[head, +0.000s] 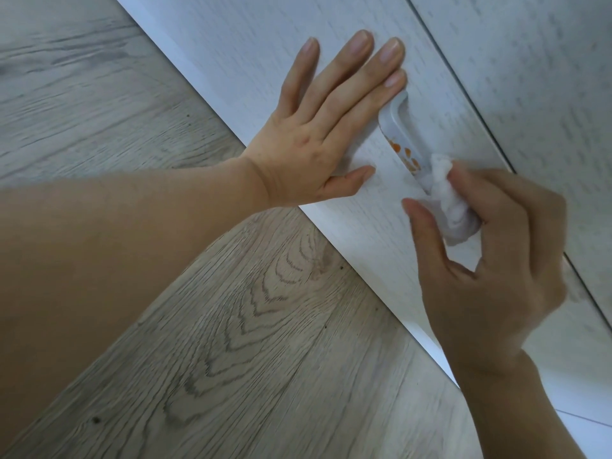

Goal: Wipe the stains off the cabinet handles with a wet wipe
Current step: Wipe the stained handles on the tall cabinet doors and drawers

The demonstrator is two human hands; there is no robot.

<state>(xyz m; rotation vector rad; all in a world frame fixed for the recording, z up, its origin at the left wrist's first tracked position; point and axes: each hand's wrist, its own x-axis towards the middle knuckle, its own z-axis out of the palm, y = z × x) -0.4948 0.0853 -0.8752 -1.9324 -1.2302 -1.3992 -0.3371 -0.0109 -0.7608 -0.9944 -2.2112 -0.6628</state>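
A white cabinet handle (399, 132) runs down a white wood-grain cabinet door (265, 44). Orange stains (405, 154) dot the handle's lower half. My left hand (318, 127) lies flat on the door just left of the handle, fingers spread, with its little finger touching the handle's upper end. My right hand (490, 260) pinches a crumpled white wet wipe (450, 200) between thumb and fingers and presses it around the handle's lower end, just below the stains. The handle's lowest part is hidden under the wipe.
A second white cabinet door (546, 77) adjoins on the right, across a dark gap. Grey wood-grain flooring (248, 342) fills the left and bottom of the view. My left forearm crosses the lower left.
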